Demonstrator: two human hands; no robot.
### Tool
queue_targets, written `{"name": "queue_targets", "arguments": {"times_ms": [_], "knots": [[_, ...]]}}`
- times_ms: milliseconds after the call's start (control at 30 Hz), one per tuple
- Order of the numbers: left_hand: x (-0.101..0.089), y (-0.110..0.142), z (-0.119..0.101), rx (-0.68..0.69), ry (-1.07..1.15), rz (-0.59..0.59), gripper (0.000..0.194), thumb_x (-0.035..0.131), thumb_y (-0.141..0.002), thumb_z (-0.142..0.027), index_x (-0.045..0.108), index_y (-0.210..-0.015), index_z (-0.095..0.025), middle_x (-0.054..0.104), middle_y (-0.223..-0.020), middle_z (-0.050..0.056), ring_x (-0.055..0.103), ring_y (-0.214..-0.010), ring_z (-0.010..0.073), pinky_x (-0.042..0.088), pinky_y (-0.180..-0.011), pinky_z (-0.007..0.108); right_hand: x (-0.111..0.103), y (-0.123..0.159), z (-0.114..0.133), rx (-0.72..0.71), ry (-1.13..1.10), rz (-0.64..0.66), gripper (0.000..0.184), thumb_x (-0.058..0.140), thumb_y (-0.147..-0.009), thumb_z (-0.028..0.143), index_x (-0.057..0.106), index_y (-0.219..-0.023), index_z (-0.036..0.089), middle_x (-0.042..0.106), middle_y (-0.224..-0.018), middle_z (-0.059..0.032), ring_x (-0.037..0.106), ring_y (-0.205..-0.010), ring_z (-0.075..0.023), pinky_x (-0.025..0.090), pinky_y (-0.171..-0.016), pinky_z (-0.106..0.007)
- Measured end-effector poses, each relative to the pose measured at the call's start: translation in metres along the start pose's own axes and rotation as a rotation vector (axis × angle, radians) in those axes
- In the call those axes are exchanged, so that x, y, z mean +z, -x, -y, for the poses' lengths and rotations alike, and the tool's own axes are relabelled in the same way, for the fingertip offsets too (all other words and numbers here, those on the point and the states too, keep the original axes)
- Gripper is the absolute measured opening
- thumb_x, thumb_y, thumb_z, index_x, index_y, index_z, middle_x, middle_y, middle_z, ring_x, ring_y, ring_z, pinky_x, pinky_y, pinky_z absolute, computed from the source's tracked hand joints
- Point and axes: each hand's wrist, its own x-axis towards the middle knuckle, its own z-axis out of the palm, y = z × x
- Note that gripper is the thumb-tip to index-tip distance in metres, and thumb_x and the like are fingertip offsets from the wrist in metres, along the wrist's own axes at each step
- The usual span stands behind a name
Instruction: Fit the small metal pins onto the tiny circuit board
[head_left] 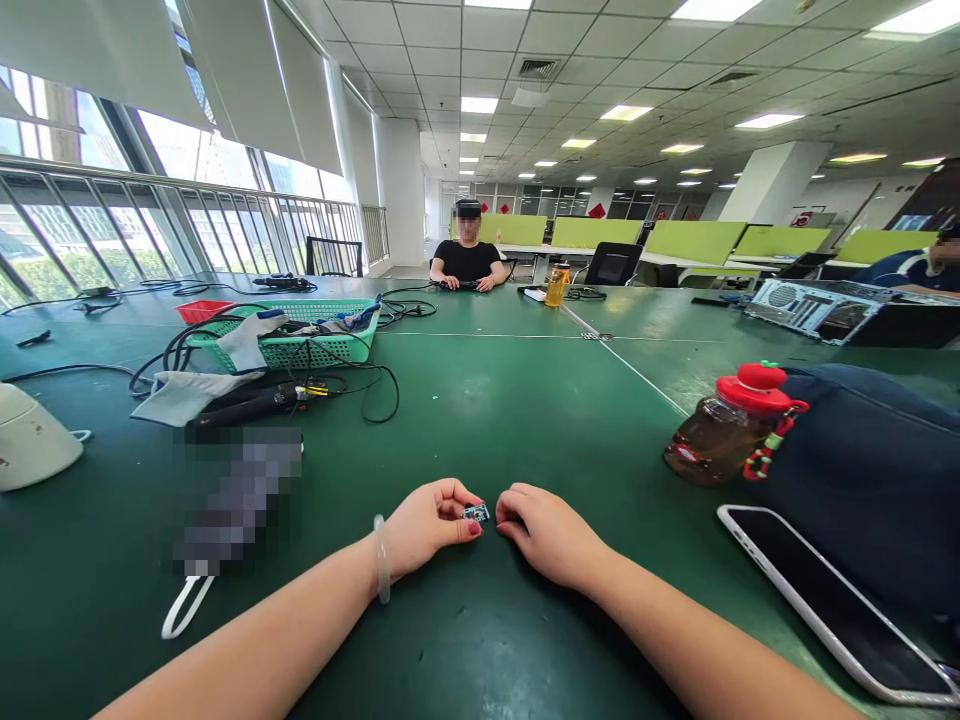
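Both my hands rest on the green table (480, 420) close to its near edge. My left hand (427, 525) is curled, its thumb and fingertips pinching a small blue circuit board (476, 513). My right hand (547, 535) is curled too, with its fingertips right beside the board's right side; whether they touch it I cannot tell. A clear bangle sits on my left wrist.
A phone (832, 600) lies at the right by a dark bag (870, 470) and a red-capped bottle (724, 430). A green basket (292, 335) with cables and a black tool (255, 405) lie at the left. A white object (30, 440) sits far left. A person (469, 255) sits opposite.
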Motion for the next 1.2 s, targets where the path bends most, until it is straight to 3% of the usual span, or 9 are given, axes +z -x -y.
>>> {"name": "queue_targets", "arguments": {"times_ms": [133, 367, 1200], "knots": [[-0.0004, -0.0021, 0.0023, -0.001, 0.010, -0.018, 0.032, 0.072, -0.059, -0.025, 0.055, -0.084, -0.013, 0.059, -0.069, -0.001, 0.054, -0.062, 0.0081, 0.042, -0.064, 0.023, 0.0004, -0.0022, -0.0038, 0.027, -0.023, -0.038, 0.011, 0.047, -0.077, 0.011, 0.052, -0.077, 0.020, 0.056, -0.077, 0.0011, 0.050, -0.072, -0.0113, 0.036, -0.064, -0.021], [0.0012, -0.0051, 0.0041, -0.008, 0.034, -0.063, 0.033, 0.071, -0.059, -0.024, 0.054, -0.084, -0.012, 0.057, -0.067, -0.001, 0.054, -0.061, 0.0085, 0.044, -0.064, 0.026, -0.0024, -0.0027, -0.0074, 0.142, 0.081, -0.056, 0.009, 0.051, -0.079, 0.024, 0.058, -0.073, 0.021, 0.057, -0.078, -0.0009, 0.052, -0.072, -0.0129, 0.036, -0.062, -0.023], [0.0017, -0.0046, 0.0038, -0.012, 0.009, -0.076, 0.032, 0.071, -0.059, -0.023, 0.054, -0.083, -0.012, 0.057, -0.068, -0.001, 0.054, -0.060, 0.0081, 0.044, -0.064, 0.024, -0.0060, -0.0013, -0.0072, 0.132, 0.267, -0.010, 0.015, 0.045, -0.081, 0.018, 0.058, -0.075, 0.021, 0.058, -0.078, 0.0012, 0.054, -0.070, -0.0113, 0.033, -0.059, -0.023]]}}
